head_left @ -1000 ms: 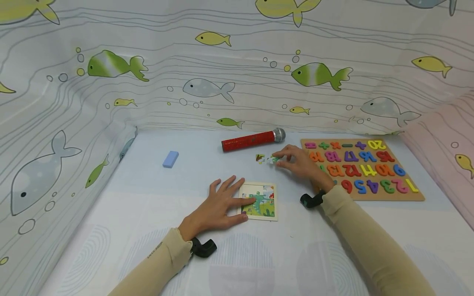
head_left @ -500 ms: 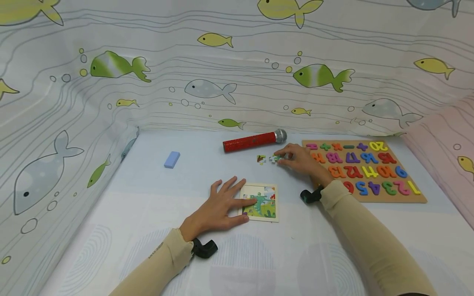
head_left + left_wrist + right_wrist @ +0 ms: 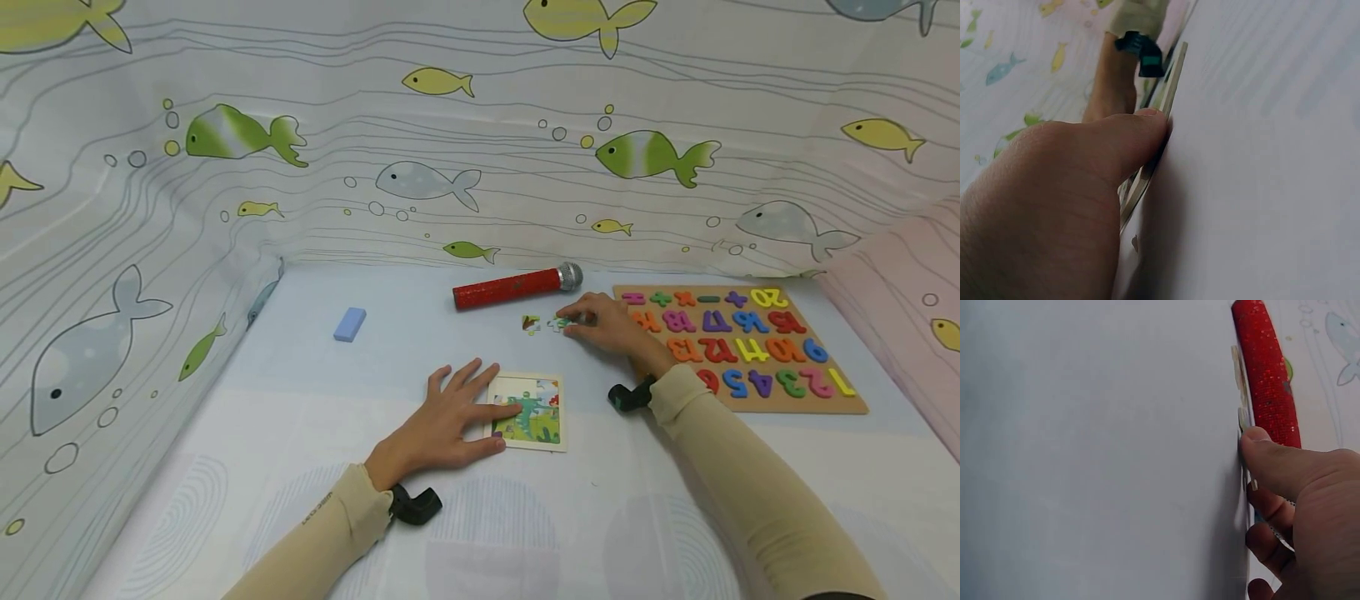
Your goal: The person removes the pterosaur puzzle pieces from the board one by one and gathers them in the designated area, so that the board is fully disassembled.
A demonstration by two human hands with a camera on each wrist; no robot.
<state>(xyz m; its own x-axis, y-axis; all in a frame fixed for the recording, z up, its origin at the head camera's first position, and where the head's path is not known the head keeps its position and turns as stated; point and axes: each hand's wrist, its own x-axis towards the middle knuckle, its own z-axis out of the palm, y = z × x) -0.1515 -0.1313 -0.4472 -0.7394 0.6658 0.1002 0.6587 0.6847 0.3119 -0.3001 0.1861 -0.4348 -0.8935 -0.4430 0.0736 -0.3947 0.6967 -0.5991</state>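
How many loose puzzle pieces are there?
2 that I see: one puzzle piece at the right hand, another puzzle piece just left of it. The right hand may hide more.

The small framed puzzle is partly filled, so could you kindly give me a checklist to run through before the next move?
1. Left hand resting on the framed puzzle: ok.
2. Room left in the puzzle: ok, its upper-left part in the head view is bare.
3. Right hand pinching the near piece between thumb and finger: ok.
4. That piece lifted off the tabletop: cannot tell.
5. All pieces placed: not ok, another loose piece lies beside it.
6. Microphone outside the frame: ok.
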